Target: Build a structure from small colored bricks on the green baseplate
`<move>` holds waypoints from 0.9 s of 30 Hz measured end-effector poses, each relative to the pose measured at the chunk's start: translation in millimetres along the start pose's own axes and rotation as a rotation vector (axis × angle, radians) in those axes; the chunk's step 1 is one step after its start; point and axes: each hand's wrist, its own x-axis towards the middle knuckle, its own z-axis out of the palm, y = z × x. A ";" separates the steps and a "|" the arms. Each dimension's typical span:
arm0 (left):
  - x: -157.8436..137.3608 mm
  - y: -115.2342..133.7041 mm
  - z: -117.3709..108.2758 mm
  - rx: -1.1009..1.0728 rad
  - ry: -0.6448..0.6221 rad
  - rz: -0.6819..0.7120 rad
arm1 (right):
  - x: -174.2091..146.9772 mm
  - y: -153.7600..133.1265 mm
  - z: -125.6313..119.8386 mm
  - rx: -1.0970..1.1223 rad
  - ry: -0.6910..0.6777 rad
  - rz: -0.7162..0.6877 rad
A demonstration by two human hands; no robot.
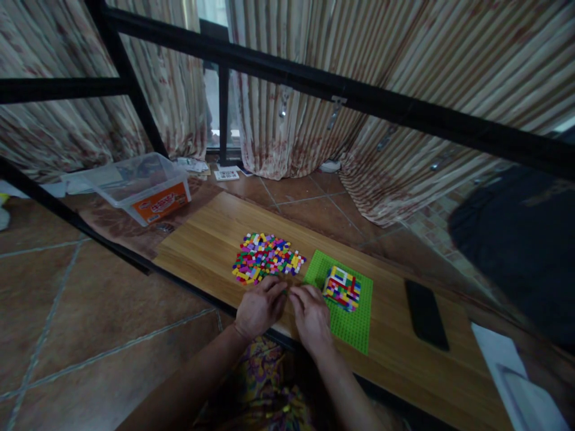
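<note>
My left hand (261, 306) and my right hand (311, 315) meet over the near edge of the wooden board, fingertips pinched close together. Whatever is between them is too small to make out. Just beyond the left hand lies a loose pile of small toy bricks (268, 254) in many colours. Beside my right hand is a green studded baseplate (353, 332). On it stands a block built of coloured bricks (342, 288), with a white-framed square and red strips on top.
A black phone-like slab (426, 314) lies on the wooden board (204, 233) at right. White papers or a box (516, 365) stand past its right end. A clear plastic tub (139, 179) sits far left. A black metal bar (296, 81) crosses before the curtains.
</note>
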 end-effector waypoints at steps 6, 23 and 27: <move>3.0 0.4 -2.6 -0.013 -0.054 0.046 | -18.0 10.3 -16.4 0.110 0.069 0.096; 1.5 0.3 -1.0 0.009 -0.012 0.001 | -38.2 22.9 -18.4 0.245 0.101 0.263; 0.4 -0.6 -0.3 0.006 -0.022 -0.001 | -39.2 23.9 -16.8 0.245 0.094 0.264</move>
